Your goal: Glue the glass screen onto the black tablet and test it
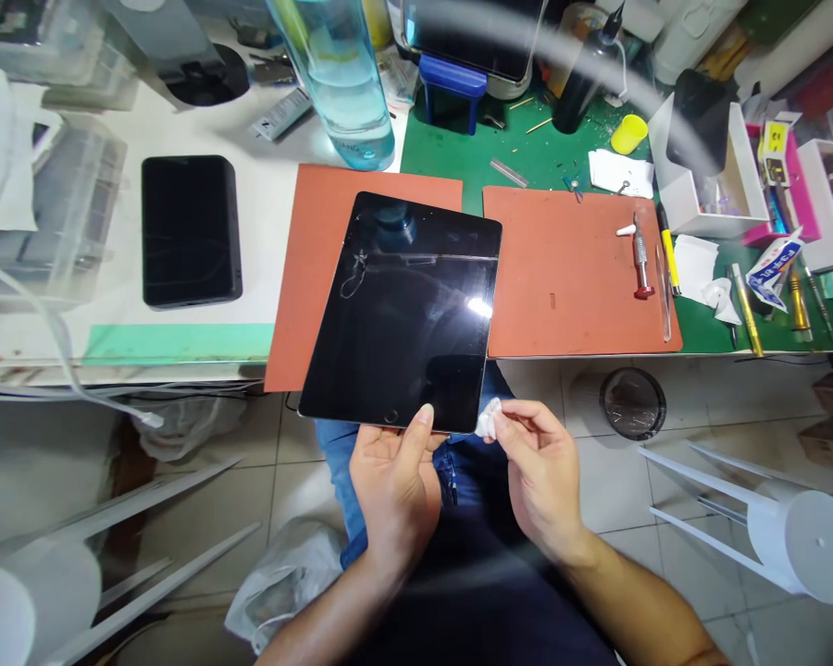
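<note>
A black tablet point(403, 324) with a round home button lies partly over a reddish-brown work mat point(292, 305), its near end past the table edge. My left hand point(395, 481) grips that near end, thumb on the glass and fingers beneath. Glare and faint smears show on the glass. Pinched in my right hand point(538, 472) is a small crumpled white tissue point(488, 418), close beside the tablet's near right corner; whether it touches the edge I cannot tell.
On the right mat lies a small screwdriver point(640, 254). A blue water bottle point(351, 83) stands behind the tablet, and a black box-shaped device point(191, 231) sits to the left. White trays point(708, 208) and tools line the right. A bin point(631, 404) is on the floor.
</note>
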{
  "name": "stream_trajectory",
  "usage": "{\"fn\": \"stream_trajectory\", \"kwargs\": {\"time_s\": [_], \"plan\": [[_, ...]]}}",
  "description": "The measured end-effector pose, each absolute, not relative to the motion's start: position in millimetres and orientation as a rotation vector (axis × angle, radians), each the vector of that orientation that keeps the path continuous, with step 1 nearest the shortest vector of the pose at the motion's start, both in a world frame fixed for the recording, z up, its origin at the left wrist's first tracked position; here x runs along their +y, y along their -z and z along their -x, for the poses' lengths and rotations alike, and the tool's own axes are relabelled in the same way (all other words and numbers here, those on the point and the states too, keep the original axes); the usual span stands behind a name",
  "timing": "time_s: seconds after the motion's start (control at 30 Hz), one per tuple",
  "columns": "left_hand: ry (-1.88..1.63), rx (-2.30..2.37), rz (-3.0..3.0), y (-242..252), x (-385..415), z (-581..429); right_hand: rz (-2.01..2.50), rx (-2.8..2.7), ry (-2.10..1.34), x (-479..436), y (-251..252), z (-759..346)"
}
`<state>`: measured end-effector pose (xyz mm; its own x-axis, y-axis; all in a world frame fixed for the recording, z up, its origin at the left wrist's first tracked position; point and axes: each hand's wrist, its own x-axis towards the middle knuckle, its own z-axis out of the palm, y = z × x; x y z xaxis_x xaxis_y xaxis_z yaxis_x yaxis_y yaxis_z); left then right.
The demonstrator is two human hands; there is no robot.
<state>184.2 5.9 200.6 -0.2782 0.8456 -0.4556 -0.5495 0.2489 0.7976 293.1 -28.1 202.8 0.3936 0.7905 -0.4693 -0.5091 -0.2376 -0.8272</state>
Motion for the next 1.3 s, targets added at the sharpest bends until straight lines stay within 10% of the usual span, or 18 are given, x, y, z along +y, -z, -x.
{"fn": "stream_trajectory", "kwargs": {"time_s": [1.3], "plan": [[-1.355,1.247,-0.228,-204.8,2.6,-181.7,1.553,-0.409,-1.133,-43.6,-201.4,-285.4]]}}
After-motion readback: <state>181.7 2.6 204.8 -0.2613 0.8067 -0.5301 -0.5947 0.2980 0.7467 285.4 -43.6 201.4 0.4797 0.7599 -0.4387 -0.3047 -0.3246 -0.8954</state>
